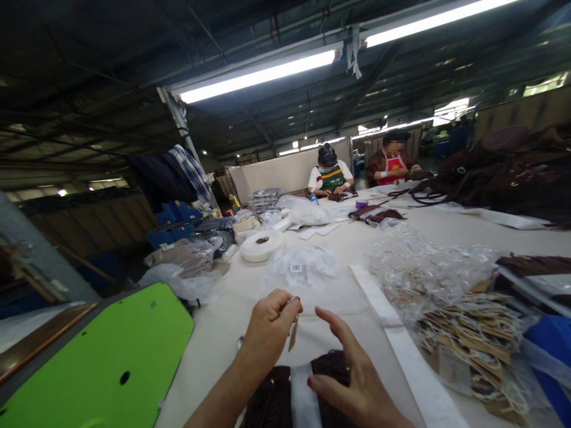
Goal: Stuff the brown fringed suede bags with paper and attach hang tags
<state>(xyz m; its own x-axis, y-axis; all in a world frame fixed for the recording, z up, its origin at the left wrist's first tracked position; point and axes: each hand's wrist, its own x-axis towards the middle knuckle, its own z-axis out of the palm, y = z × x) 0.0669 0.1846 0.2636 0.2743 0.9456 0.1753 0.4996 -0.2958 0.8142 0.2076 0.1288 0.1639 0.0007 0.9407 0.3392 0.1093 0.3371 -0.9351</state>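
My left hand (270,327) is closed in a pinch on a small tan hang tag (293,336) that dangles below my fingers. My right hand (352,374) is open, fingers spread, resting over a dark brown bag (276,398) wrapped with a white paper band (304,401) at the table's near edge. Just beyond my hands lies a clear plastic bag with a barcode sticker (303,270).
A pile of tan hang tags in clear plastic (464,333) lies at the right. A white strip (392,333) runs along the white table (223,321). A green panel (111,356) stands at the left. A tape roll (262,244) sits farther back. Two people (332,172) work at the far end beside brown bags (513,172).
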